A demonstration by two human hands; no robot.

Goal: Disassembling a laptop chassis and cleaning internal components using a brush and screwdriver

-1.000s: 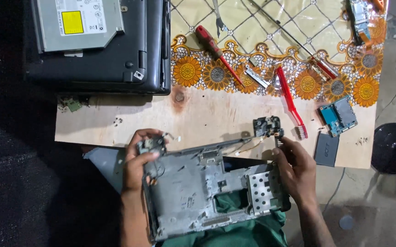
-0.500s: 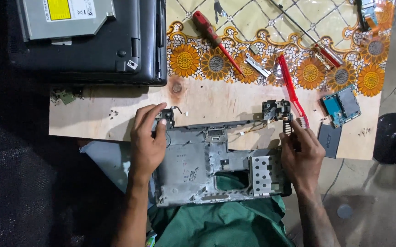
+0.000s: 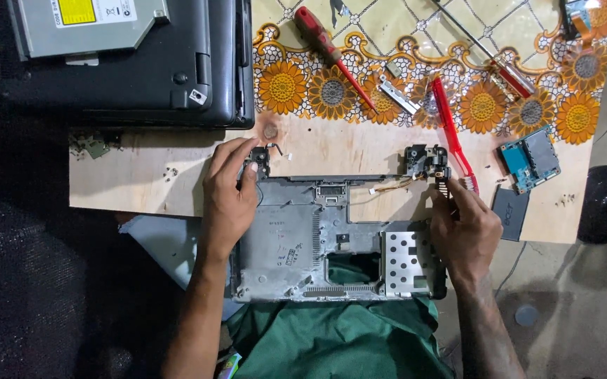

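Grey laptop base shell, stripped of its boards, lies at the centre of the frame, its far edge on the plywood board and its near edge over the person's green-clad lap, so it sits steady for work at both hinge corners. At its upper left corner the left hand lies palm down, fingers curled and pinching the black hinge block, wrist straight along the shell's side. At the upper right corner the right hand reaches up, fingertips narrowed on a small ribbed part just below the other hinge block (thin wires trail left from it). Beyond lie a red pry tool, a red-handled screwdriver, a blue circuit board, and, upper left, a black laptop bearing a silver optical drive.
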